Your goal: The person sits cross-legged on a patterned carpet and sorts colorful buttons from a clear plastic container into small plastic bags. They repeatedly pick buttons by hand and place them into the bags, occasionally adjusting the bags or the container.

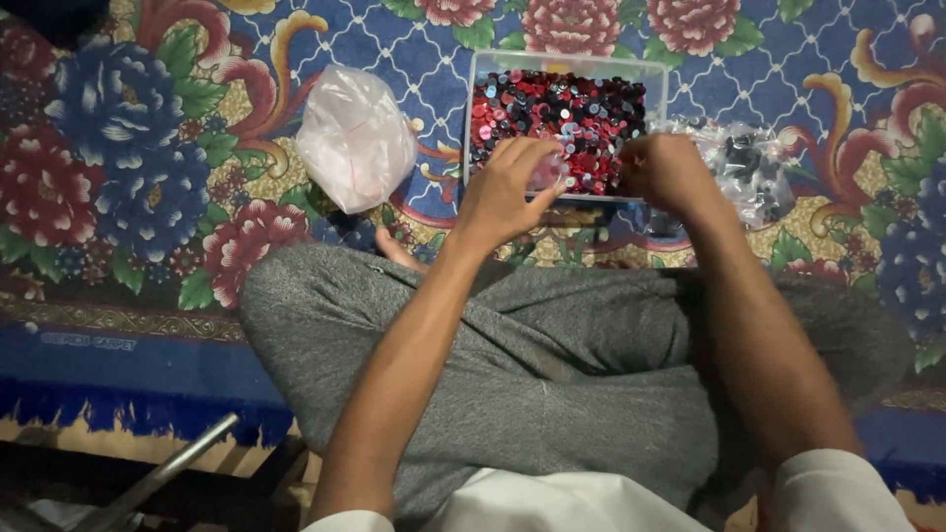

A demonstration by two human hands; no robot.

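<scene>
Head view: the left hand (507,187) hovers over the near edge of the tray (473,89), fingers curled down and drawn together around what looks like a small pale piece at the fingertips. It is blurred, so I cannot tell if it is truly pinched. The right hand (670,172) is just beside it at the tray's near right corner, knuckles up, fingers folded under and hidden; its grip cannot be told.

The step in hand looks like picking or sorting among the discs (562,108), red and dark, heaped just beyond both sets of fingertips. A further pick would call for a fine fingertip pinch on a single disc without dragging its neighbours.

The tray's long axis runs left to right, across the person's front, open side up. The discs lie every way, with no common direction.

Left of the left hand sits a pink bag (355,138); right of the right hand, a clear bag (749,167) of dark pieces. All rest on a floral carpet (128,148).
</scene>
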